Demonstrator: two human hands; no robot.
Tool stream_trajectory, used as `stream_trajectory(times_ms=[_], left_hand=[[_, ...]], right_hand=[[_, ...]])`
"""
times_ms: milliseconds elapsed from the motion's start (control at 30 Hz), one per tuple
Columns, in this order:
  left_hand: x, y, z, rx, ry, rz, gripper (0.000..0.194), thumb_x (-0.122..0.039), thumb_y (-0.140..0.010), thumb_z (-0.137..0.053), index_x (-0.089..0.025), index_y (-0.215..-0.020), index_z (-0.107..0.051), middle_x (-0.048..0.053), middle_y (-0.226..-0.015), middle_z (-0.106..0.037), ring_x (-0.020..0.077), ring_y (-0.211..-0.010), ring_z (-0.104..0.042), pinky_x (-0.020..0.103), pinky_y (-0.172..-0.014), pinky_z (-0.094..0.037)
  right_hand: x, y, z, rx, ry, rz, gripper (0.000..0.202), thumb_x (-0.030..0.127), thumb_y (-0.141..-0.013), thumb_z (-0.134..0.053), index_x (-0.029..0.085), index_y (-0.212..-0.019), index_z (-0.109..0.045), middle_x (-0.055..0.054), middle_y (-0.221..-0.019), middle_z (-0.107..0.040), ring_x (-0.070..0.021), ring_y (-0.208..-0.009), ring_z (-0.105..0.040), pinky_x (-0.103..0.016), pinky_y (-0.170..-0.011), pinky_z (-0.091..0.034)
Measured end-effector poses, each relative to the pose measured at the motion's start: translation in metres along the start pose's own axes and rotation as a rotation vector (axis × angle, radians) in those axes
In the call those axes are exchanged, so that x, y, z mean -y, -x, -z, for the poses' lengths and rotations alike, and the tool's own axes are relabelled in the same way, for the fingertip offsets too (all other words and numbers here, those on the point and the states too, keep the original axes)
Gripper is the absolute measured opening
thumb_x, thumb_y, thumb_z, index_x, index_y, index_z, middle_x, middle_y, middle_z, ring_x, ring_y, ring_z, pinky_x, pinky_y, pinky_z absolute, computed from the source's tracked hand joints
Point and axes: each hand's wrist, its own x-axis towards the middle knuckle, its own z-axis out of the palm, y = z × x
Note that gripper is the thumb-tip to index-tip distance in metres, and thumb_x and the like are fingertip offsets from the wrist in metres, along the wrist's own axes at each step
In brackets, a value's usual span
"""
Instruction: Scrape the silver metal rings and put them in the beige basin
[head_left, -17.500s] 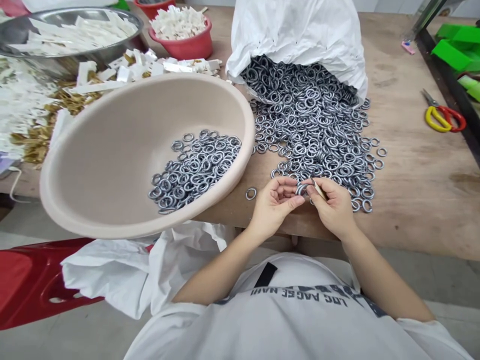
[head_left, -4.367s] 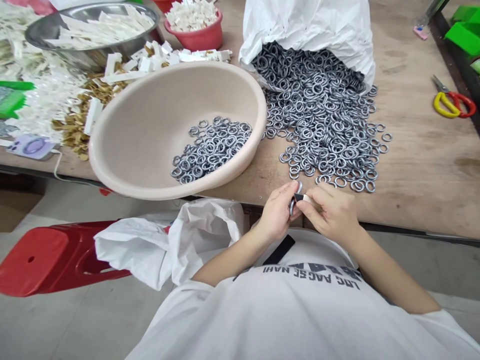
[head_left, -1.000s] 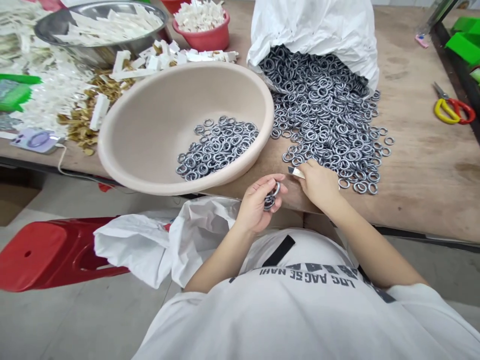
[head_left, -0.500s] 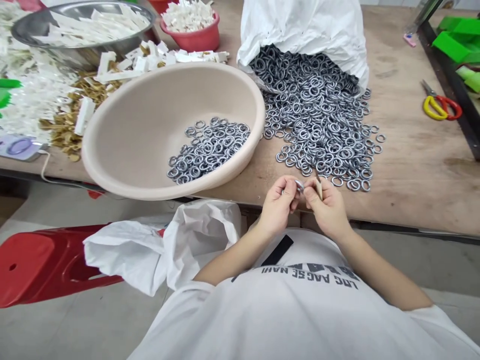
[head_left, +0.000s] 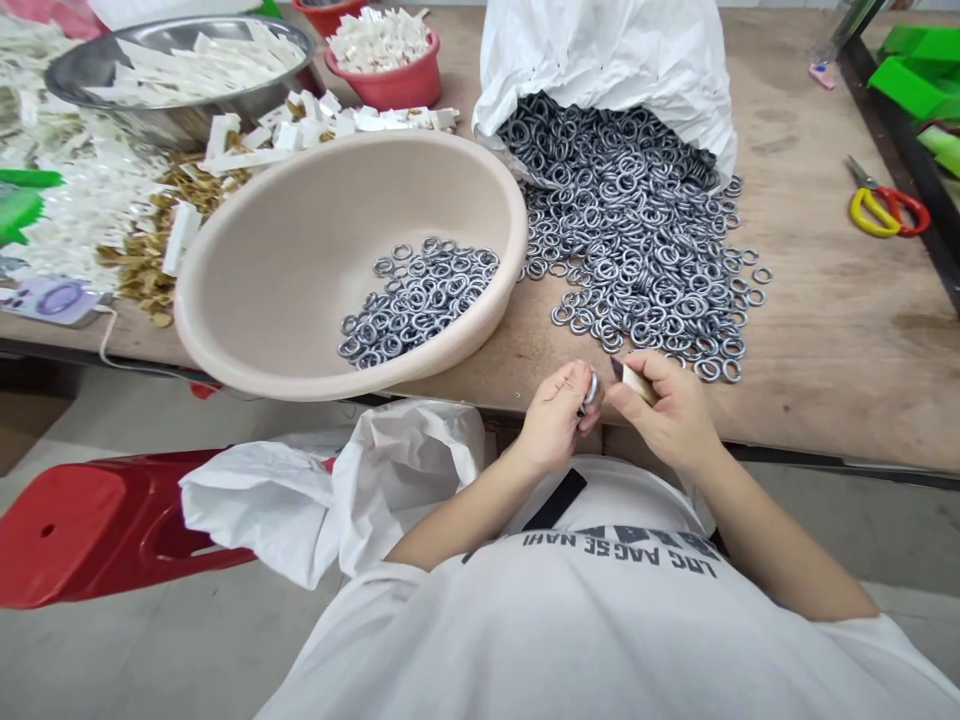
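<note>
Between the thumb and fingers of my left hand [head_left: 559, 412] is a metal ring [head_left: 590, 388], held at the table's front edge. My right hand [head_left: 666, 402] is closed on a small tool [head_left: 636, 382] with a pale body and a dark tip that points up and left. A small gap parts the two hands. Behind them a large pile of grey rings [head_left: 645, 240] spills from a white sack [head_left: 607, 60]. To the left, a wide beige basin [head_left: 255, 240] holds more rings [head_left: 424, 295] at its right side.
Scissors [head_left: 885, 205] with yellow and red handles lie at the right. A steel bowl [head_left: 180, 118], a red bowl [head_left: 401, 88] and white strips stand at the back left. A red stool [head_left: 67, 530] and an open white bag [head_left: 405, 470] are below the table.
My right hand has come away from the ring and turned, showing more of the pale tool. The ring stays in my left hand. The view has shifted slightly.
</note>
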Motion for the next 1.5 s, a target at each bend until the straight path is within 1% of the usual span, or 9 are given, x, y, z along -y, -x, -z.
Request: stream_trajectory(times_ms=[133,267,933,1100,1200,1300,1367,1433,1500], left_hand=[[-0.002,0.001,0.000,-0.051,0.001,-0.003,0.047,-0.060,-0.085,-0.061,-0.018,-0.070,-0.047,-0.005,-0.057,-0.040,0.0052,-0.044,-0.033,0.020,-0.042,-0.026],[-0.001,0.001,0.000,-0.081,-0.026,0.001,0.048,-0.061,-0.084,-0.062,-0.018,-0.068,-0.046,-0.005,-0.058,-0.039,0.0058,-0.046,-0.032,0.021,-0.044,-0.028],[-0.002,0.004,0.001,-0.055,-0.030,-0.026,0.049,-0.060,-0.085,-0.061,-0.018,-0.067,-0.046,-0.004,-0.060,-0.039,0.0061,-0.048,-0.032,0.022,-0.045,-0.028],[-0.001,0.001,0.007,-0.017,-0.017,0.012,0.048,-0.061,-0.085,-0.062,-0.017,-0.069,-0.047,-0.005,-0.058,-0.039,0.0054,-0.046,-0.031,0.020,-0.042,-0.026],[0.001,0.002,0.011,0.004,0.022,0.043,0.044,-0.056,-0.088,-0.060,-0.017,-0.071,-0.047,-0.006,-0.056,-0.038,0.0050,-0.043,-0.030,0.020,-0.040,-0.023],[0.003,0.008,0.014,0.146,0.029,0.073,0.043,-0.051,-0.092,-0.057,-0.016,-0.069,-0.047,-0.005,-0.057,-0.039,0.0043,-0.043,-0.032,0.020,-0.042,-0.023],[0.002,0.012,0.015,0.195,0.034,0.088,0.044,-0.049,-0.093,-0.056,-0.016,-0.067,-0.046,-0.005,-0.059,-0.040,0.0037,-0.043,-0.034,0.020,-0.042,-0.023],[0.000,0.012,0.017,0.143,0.043,0.074,0.042,-0.048,-0.093,-0.056,-0.015,-0.068,-0.047,-0.004,-0.059,-0.042,0.0033,-0.043,-0.035,0.019,-0.042,-0.024],[-0.003,0.010,0.020,0.075,0.032,0.056,0.039,-0.046,-0.093,-0.057,-0.014,-0.071,-0.052,-0.003,-0.062,-0.049,0.0035,-0.043,-0.039,0.019,-0.042,-0.025]], right_hand=[[0.009,0.010,0.001,0.066,0.321,0.190,0.028,0.043,-0.094,-0.058,0.020,-0.079,-0.058,0.000,-0.070,-0.057,-0.0132,-0.064,-0.048,-0.028,-0.061,-0.033],[0.011,0.012,-0.003,0.070,0.433,0.231,0.031,0.046,-0.095,-0.056,0.020,-0.076,-0.057,-0.001,-0.072,-0.059,-0.0137,-0.065,-0.049,-0.029,-0.062,-0.032],[0.011,0.012,-0.004,0.057,0.416,0.277,0.031,0.043,-0.093,-0.060,0.020,-0.072,-0.053,0.000,-0.069,-0.056,-0.0125,-0.061,-0.045,-0.029,-0.059,-0.030],[0.013,0.013,-0.009,0.092,0.320,0.208,0.034,0.040,-0.094,-0.058,0.020,-0.068,-0.051,0.002,-0.066,-0.053,-0.0108,-0.058,-0.042,-0.028,-0.058,-0.029],[0.004,0.010,-0.012,0.089,0.260,0.141,0.034,0.040,-0.094,-0.058,0.020,-0.068,-0.052,0.002,-0.065,-0.052,-0.0107,-0.059,-0.044,-0.027,-0.059,-0.030],[-0.016,0.001,-0.001,-0.051,0.249,-0.007,0.036,0.043,-0.097,-0.053,0.021,-0.069,-0.054,0.003,-0.062,-0.051,-0.0119,-0.059,-0.045,-0.027,-0.059,-0.031],[-0.031,-0.005,0.011,-0.169,0.286,-0.120,0.037,0.048,-0.097,-0.051,0.021,-0.071,-0.055,0.003,-0.061,-0.050,-0.0126,-0.058,-0.044,-0.027,-0.059,-0.031],[-0.041,-0.008,0.022,-0.196,0.381,-0.165,0.036,0.051,-0.096,-0.051,0.022,-0.076,-0.058,0.002,-0.064,-0.055,-0.0142,-0.061,-0.048,-0.028,-0.060,-0.032],[-0.046,-0.007,0.026,-0.150,0.538,-0.156,0.033,0.053,-0.093,-0.057,0.022,-0.084,-0.063,-0.001,-0.075,-0.062,-0.0167,-0.069,-0.053,-0.029,-0.061,-0.032]])
